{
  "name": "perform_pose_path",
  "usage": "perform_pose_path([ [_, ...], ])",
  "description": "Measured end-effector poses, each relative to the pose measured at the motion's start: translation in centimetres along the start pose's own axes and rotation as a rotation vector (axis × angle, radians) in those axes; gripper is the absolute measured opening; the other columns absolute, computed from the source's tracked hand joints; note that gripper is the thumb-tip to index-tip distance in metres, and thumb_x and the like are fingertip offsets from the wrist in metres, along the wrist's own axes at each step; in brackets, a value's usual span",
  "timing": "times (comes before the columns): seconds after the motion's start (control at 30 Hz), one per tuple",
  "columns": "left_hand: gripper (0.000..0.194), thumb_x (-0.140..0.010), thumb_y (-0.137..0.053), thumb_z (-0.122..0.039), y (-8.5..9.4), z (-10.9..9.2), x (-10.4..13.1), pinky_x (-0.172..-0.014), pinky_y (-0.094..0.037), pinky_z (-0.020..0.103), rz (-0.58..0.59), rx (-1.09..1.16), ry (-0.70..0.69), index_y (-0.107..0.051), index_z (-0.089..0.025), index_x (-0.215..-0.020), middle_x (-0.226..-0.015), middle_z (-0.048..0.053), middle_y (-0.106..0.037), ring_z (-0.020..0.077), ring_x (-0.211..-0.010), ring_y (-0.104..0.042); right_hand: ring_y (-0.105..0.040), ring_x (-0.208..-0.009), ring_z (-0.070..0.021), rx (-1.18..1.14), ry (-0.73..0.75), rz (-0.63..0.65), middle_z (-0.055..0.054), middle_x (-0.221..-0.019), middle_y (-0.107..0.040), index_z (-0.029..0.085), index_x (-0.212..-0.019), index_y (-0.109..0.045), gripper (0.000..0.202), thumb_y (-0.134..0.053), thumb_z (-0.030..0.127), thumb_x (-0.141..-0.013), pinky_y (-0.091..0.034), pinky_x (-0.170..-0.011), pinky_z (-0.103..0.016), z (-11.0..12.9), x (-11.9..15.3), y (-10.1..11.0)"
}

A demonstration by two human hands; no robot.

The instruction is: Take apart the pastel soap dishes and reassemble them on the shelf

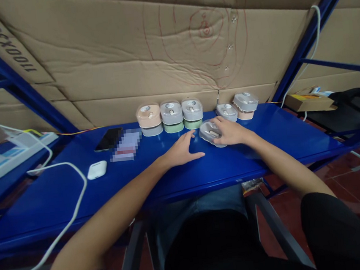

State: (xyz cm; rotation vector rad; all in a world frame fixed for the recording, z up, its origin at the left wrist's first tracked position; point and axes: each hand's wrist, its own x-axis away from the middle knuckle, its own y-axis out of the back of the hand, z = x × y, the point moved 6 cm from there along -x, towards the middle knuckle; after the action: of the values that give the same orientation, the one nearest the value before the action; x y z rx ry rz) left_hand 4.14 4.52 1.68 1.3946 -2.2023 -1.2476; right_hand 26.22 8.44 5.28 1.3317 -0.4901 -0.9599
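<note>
My right hand point(229, 131) grips a small grey container with a clear lid point(210, 131), tilted a little above or on the blue tabletop; I cannot tell whether it touches. To its left, my left hand point(183, 149) is apart from it, thumb and fingers spread, holding nothing. Behind the hands stand stacked containers of the same kind: a pink one on grey point(148, 114), a grey one on green point(172, 113) and another grey one on green point(192, 111). Farther right are a single grey container point(227, 112) and a stack with pink below point(245, 105).
On the blue table point(228, 168) lie a dark phone point(108, 139), a pixelated flat item point(126, 145) and a white earphone case point(97, 170). A white cable point(84, 182) crosses the left side. Cardboard point(111, 52) backs the table, between blue metal posts.
</note>
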Motion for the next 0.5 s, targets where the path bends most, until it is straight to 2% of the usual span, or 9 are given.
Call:
perform_pose_path([
  [0.07,0.119,-0.077,-0.091,-0.065,-0.1,0.2,-0.1,-0.132,-0.042,0.065,-0.025,0.052,-0.014,-0.036,-0.018,-0.172,-0.169,0.026,-0.054,0.0465,-0.158,-0.053,-0.064,-0.143,-0.0443,-0.129,0.201,0.058,-0.018,-0.161,-0.061,0.024,-0.162,-0.054,0.094,-0.085,0.063,-0.083,-0.057,-0.118,-0.061,1.2,0.4,0.2],
  [0.13,0.128,-0.072,-0.096,-0.064,-0.1,0.4,-0.1,-0.133,-0.04,0.066,-0.04,0.092,-0.029,-0.032,-0.019,-0.174,-0.172,0.026,-0.051,0.047,-0.16,-0.05,-0.057,-0.152,-0.0433,-0.207,0.283,0.067,-0.017,-0.166,-0.058,0.025,-0.168,-0.05,0.104,-0.087,0.071,-0.082,-0.051,-0.127,-0.061,2.2,0.7,0.4],
  [0.27,0.131,-0.069,-0.099,-0.063,-0.1,0.4,-0.1,-0.134,-0.039,0.066,-0.06,0.148,-0.06,-0.032,-0.022,-0.175,-0.176,0.025,-0.046,0.0474,-0.163,-0.046,-0.062,-0.146,-0.0444,-0.215,0.277,0.084,-0.018,-0.161,-0.063,0.027,-0.173,-0.046,0.112,-0.09,0.074,-0.08,-0.055,-0.12,-0.063,3.7,0.9,-0.5],
  [0.37,0.131,-0.068,-0.102,-0.06,0.0,0.3,0.0,-0.134,-0.039,0.067,-0.075,0.173,-0.097,-0.035,-0.023,-0.174,-0.174,0.024,-0.05,0.0479,-0.163,-0.047,-0.065,-0.142,-0.0429,-0.276,0.333,0.056,-0.018,-0.158,-0.066,0.025,-0.17,-0.051,0.109,-0.091,0.073,-0.08,-0.055,-0.12,-0.062,4.4,0.8,-0.6],
  [0.5,0.13,-0.072,-0.1,-0.052,0.3,-0.1,0.0,-0.129,-0.046,0.065,-0.081,0.172,-0.129,-0.029,-0.024,-0.178,-0.161,0.022,-0.062,0.0448,-0.152,-0.06,-0.068,-0.14,-0.0421,-0.37,0.277,0.004,-0.015,-0.158,-0.069,0.026,-0.165,-0.057,0.098,-0.084,0.076,-0.085,-0.056,-0.12,-0.062,2.2,0.3,0.7],
])
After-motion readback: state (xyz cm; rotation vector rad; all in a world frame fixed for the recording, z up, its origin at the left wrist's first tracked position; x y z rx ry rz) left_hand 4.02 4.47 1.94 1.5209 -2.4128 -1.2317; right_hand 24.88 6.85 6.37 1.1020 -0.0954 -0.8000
